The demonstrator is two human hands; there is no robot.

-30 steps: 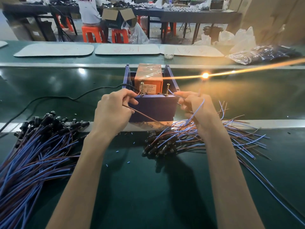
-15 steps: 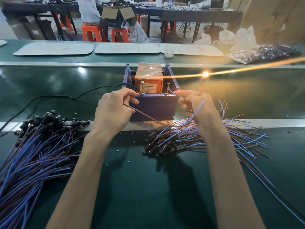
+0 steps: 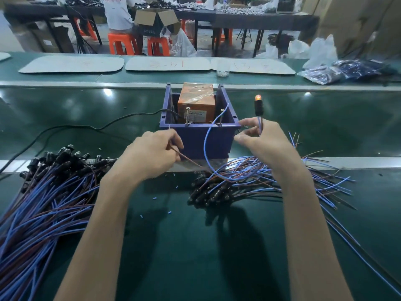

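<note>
At the blue box [image 3: 196, 137], wire ends are best pressed firmly onto the screws [image 3: 187, 116], with the brown wire [image 3: 186, 159] pinched by the left hand [image 3: 152, 155] and the lamp lead [image 3: 259, 124] gripped by the right hand [image 3: 262, 142].

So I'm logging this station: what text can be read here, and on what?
"TRENDY", top cropped: back of the white shirt.
White label on the orange box: too small to read.
Red handwriting on the middle white mat: too faint to read.

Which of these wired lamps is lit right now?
The lamp held upright in the right hand, right of the blue box: its tip glows orange, while those in the left pile and middle pile lie dark.
</note>
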